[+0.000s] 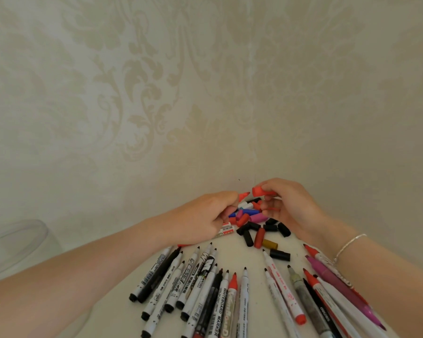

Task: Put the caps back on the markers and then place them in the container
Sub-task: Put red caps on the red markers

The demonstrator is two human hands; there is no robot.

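My left hand (pixel 203 215) grips a red marker (pixel 242 196) whose bare tip points right, out past my fingers. My right hand (pixel 288 206) pinches a red cap (pixel 258 191) a short gap to the right of that tip. Below both hands lies a pile of loose caps (pixel 257 225) in black, red, blue, pink and brown. Several uncapped markers (pixel 205 286) fan out on the white table in front of me, with more markers (pixel 327 289) to the right. A clear container (pixel 15 242) stands at the left edge.
The white table (pixel 254 259) sits in a corner of two patterned cream walls (pixel 156 106). A silver bracelet (pixel 347 245) is on my right wrist. My forearms cross the table's left and right sides.
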